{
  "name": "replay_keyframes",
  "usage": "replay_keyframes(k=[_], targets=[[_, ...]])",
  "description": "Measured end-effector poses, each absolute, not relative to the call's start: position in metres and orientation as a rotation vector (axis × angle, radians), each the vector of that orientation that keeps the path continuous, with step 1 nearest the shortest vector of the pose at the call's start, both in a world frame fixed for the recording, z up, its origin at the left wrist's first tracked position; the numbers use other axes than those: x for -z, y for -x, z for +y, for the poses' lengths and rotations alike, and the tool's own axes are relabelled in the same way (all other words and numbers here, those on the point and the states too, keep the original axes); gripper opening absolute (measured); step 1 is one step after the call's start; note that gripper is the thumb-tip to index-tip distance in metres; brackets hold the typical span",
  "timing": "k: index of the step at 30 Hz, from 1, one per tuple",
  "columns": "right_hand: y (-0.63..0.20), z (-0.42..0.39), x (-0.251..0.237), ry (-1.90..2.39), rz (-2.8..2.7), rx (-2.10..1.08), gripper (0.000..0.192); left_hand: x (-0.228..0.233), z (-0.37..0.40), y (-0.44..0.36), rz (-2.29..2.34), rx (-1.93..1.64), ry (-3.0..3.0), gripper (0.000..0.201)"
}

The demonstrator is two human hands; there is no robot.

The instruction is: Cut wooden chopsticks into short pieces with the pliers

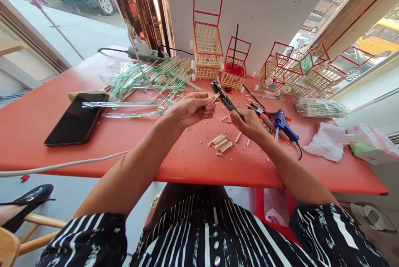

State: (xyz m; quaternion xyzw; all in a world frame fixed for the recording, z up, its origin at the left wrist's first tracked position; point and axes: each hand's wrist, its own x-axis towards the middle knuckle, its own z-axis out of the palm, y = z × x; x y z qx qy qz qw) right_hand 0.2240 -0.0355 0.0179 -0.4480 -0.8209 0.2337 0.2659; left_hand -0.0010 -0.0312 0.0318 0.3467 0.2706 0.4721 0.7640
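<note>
Nearest the table's front edge, a small heap of cut wooden pieces [221, 143] lies on the red table [124, 142] among shavings, just below and between the two hands. The left hand [190, 109] is closed with its fingertips pinching a short wooden stick [216, 97], whose far end sits at the head of the pliers [225, 100]. The right hand [249, 124] is wrapped tight around the pliers' handles, tool angled up and to the left toward the stick. Just right of that hand lie a second pair of orange-handled pliers [264, 116] and a blue glue gun [284, 125], with a crumpled white cloth [327, 141] farther right. A black phone [77, 118] rests flat at the left. Beyond it spread wrapped chopsticks [156, 77]. At the wall stand little red-framed stick carts [207, 46]; one small cart [234, 67] holds something red with a dark rod standing upright in it, while what the others hold cannot be told.
</note>
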Motion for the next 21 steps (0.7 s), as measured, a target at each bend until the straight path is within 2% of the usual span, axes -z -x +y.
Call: replay_keyframes(k=[6, 12, 14, 21], targets=[[-0.221, -0.039, -0.018, 1.221, -2.133, -0.583, 0.076, -0.032, -0.031, 0.001, 0.552, -1.005, -0.737, 0.027], [-0.221, -0.039, -0.018, 1.214, -1.936, -1.157, 0.080, -0.025, -0.031, 0.001, 0.526, -1.006, -0.857, 0.025], [-0.222, -0.037, -0.019, 1.150, -1.891, -1.253, 0.079, -0.022, -0.030, 0.002, 0.556, -1.021, -0.923, 0.024], [-0.224, -0.035, -0.020, 1.146, -1.865, -1.215, 0.080, -0.014, -0.027, 0.006, 0.614, -0.917, -1.015, 0.030]])
